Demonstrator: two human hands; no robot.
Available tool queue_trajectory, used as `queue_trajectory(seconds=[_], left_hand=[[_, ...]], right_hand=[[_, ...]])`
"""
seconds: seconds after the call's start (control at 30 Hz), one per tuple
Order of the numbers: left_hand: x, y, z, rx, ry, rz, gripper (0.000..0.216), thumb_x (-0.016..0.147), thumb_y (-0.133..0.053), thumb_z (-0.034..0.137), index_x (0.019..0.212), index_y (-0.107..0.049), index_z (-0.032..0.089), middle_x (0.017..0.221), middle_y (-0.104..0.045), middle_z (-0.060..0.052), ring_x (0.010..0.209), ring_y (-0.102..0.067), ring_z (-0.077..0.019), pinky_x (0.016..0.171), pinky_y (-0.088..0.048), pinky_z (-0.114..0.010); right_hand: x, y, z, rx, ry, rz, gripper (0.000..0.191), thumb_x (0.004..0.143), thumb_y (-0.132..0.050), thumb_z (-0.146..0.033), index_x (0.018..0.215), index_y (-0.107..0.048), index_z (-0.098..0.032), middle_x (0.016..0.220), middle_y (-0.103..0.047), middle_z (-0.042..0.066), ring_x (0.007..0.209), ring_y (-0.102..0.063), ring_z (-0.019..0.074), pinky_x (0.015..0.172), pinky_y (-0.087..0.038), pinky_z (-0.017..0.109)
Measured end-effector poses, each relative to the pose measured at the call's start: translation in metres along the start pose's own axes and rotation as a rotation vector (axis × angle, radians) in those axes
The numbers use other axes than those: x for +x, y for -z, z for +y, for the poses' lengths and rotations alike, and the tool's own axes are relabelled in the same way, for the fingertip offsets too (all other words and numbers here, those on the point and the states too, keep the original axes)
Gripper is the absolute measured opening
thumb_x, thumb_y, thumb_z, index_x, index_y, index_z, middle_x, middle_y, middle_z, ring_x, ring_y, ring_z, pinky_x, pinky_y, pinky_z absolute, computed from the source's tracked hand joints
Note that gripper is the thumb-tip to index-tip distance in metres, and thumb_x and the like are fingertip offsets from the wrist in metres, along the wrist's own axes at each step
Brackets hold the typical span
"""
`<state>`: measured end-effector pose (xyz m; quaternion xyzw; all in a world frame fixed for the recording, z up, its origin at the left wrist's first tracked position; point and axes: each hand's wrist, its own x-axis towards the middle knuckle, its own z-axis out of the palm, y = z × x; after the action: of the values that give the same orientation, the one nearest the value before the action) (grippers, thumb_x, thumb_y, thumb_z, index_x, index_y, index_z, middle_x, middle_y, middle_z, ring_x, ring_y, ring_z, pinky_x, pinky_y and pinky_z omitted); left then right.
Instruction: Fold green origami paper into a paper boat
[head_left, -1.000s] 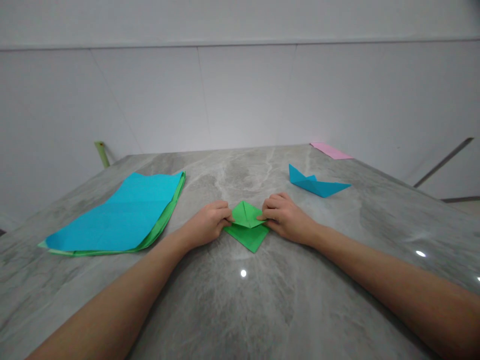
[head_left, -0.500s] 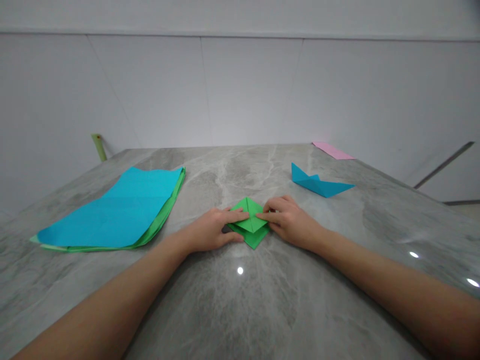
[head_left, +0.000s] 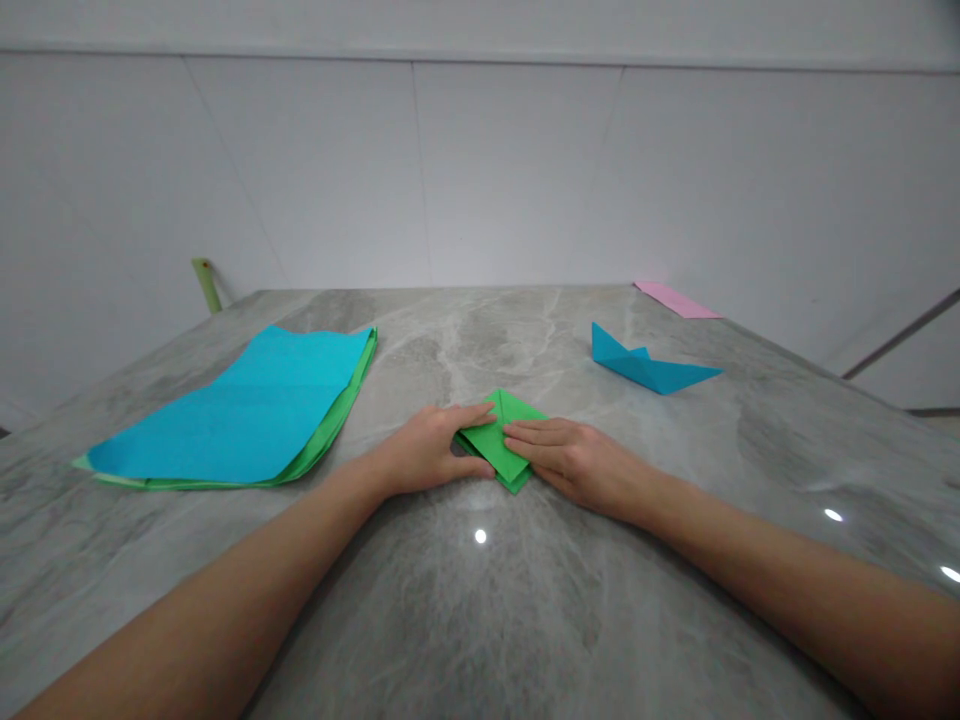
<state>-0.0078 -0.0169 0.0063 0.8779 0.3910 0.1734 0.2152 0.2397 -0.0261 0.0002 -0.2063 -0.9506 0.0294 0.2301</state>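
A green folded paper [head_left: 498,432] lies on the grey marbled table in front of me, its shape a small diamond with layered edges at the near corner. My left hand [head_left: 431,450] holds its left side, fingers over the top and thumb at the lower left edge. From the right, my right hand [head_left: 574,460] lies with straight fingers flat on the paper's right half, covering that corner. Beyond the right hand sits a blue paper boat [head_left: 656,373], touched by neither hand.
To the left is a stack of blue and green paper sheets [head_left: 225,425], the blue one on top. A pink sheet [head_left: 677,300] rests at the table's far right edge. Behind the table [head_left: 480,620] stands a white wall [head_left: 517,170], with a light green object [head_left: 206,285] at the far left.
The upper layer of the green paper now lies flat toward me, nearly over the lower layer. My right fingers have straightened and spread over it. The view has shifted slightly.
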Motion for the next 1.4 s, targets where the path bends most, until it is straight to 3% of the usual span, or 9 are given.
queue_trajectory(seconds=[0.13, 0.3, 0.47, 0.6, 0.87, 1.07, 1.23, 1.4], left_hand=[[0.0, -0.001, 0.002, -0.022, 0.08, 0.034, 0.084, 0.077, -0.08, 0.042, 0.147, -0.043, 0.016, 0.145, -0.054, -0.015, 0.134, -0.052, -0.0285, 0.112, -0.04, -0.043], [0.002, -0.006, 0.006, 0.208, -0.034, 0.047, 0.049, 0.091, -0.064, 0.025, 0.138, -0.053, 0.014, 0.149, -0.05, -0.014, 0.144, -0.036, -0.0314, 0.118, -0.028, -0.055], [0.002, -0.01, 0.014, 0.31, -0.093, -0.096, 0.038, 0.102, -0.038, 0.018, 0.136, -0.054, 0.016, 0.148, -0.05, -0.014, 0.14, -0.043, -0.0281, 0.115, -0.03, -0.06], [0.002, -0.009, 0.016, 0.344, -0.041, -0.114, 0.037, 0.101, -0.041, 0.022, 0.135, -0.055, 0.015, 0.15, -0.047, -0.014, 0.141, -0.042, -0.0287, 0.115, -0.031, -0.06], [0.0, -0.009, 0.016, 0.369, 0.027, -0.062, 0.04, 0.099, -0.047, 0.027, 0.135, -0.057, 0.012, 0.145, -0.053, -0.017, 0.139, -0.044, -0.0316, 0.115, -0.032, -0.056], [-0.004, -0.006, 0.025, 0.348, 0.056, -0.104, 0.036, 0.099, -0.051, 0.034, 0.134, -0.061, 0.032, 0.15, -0.046, -0.016, 0.142, -0.037, -0.0368, 0.112, -0.027, -0.066], [-0.005, -0.009, 0.028, 0.281, 0.152, -0.049, 0.031, 0.096, -0.055, 0.036, 0.124, -0.069, 0.035, 0.158, -0.034, -0.011, 0.145, -0.028, -0.0415, 0.113, -0.027, -0.065], [-0.005, -0.017, 0.028, 0.231, 0.26, 0.077, 0.027, 0.091, -0.063, 0.039, 0.115, -0.075, 0.035, 0.162, -0.025, -0.01, 0.147, -0.02, -0.0433, 0.113, -0.029, -0.061]], right_hand=[[-0.003, -0.002, 0.003, -0.026, 0.001, -0.005, 0.03, 0.099, -0.047, -0.017, 0.118, -0.07, -0.017, 0.124, -0.07, 0.014, 0.114, -0.067, 0.0241, 0.1, -0.056, 0.043], [-0.001, -0.003, 0.005, -0.008, -0.031, 0.036, 0.03, 0.099, -0.046, -0.016, 0.116, -0.071, -0.015, 0.121, -0.071, 0.014, 0.11, -0.069, 0.0241, 0.098, -0.057, 0.04], [0.002, 0.001, 0.006, -0.025, 0.021, 0.021, 0.034, 0.101, -0.04, -0.018, 0.114, -0.071, -0.017, 0.118, -0.073, 0.012, 0.11, -0.069, 0.0224, 0.097, -0.057, 0.041], [-0.001, 0.004, 0.007, -0.068, -0.003, -0.043, 0.035, 0.099, -0.04, -0.016, 0.119, -0.069, -0.015, 0.125, -0.069, 0.015, 0.117, -0.066, 0.0258, 0.099, -0.054, 0.047], [-0.008, 0.004, 0.011, -0.054, -0.299, -0.084, 0.037, 0.096, -0.052, -0.019, 0.13, -0.064, -0.024, 0.139, -0.059, 0.015, 0.13, -0.055, 0.0306, 0.109, -0.035, 0.065], [-0.009, 0.002, 0.015, 0.046, -0.229, -0.081, 0.038, 0.096, -0.048, -0.014, 0.127, -0.067, -0.026, 0.138, -0.06, 0.012, 0.13, -0.056, 0.0273, 0.11, -0.038, 0.057], [-0.005, 0.005, 0.008, 0.042, -0.197, -0.04, 0.032, 0.093, -0.052, -0.015, 0.116, -0.074, -0.022, 0.129, -0.067, 0.013, 0.122, -0.062, 0.028, 0.105, -0.045, 0.05], [0.002, 0.004, -0.001, 0.029, -0.439, 0.046, 0.021, 0.09, -0.064, -0.027, 0.075, -0.077, -0.02, 0.101, -0.075, 0.01, 0.093, -0.069, 0.0243, 0.087, -0.052, 0.041]])
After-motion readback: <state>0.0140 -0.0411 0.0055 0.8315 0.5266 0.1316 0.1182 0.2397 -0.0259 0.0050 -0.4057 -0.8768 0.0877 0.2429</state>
